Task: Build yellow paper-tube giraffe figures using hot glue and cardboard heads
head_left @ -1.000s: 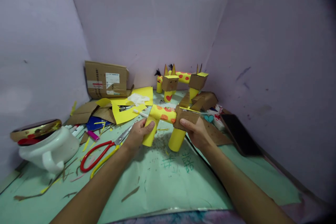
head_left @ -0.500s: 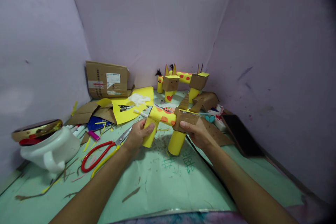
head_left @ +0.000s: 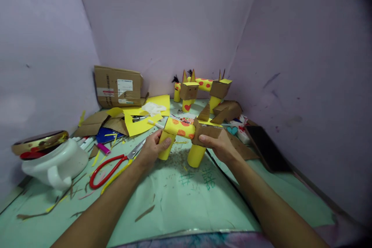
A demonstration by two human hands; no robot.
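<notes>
Pinched over the table (head_left: 174, 209): spotted toy (head_left: 178, 127), by rear leg (head_left: 166, 151) in left hand (head_left: 151, 149), by head (head_left: 200, 130) in right hand (head_left: 222, 145). Probably light, stiff, yet easily crushed; best held gently there.

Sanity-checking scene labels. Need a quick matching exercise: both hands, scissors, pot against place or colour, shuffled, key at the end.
Column 1
1. left hand
2. right hand
3. scissors
4. pot

Column 2
A. red and yellow, between the left forearm and the pot
B. thumb on the brown cardboard head
C. white, near the picture's left edge
D. thumb on a yellow tube

Pairs: 1-D, 2-B, 3-A, 4-C
</notes>
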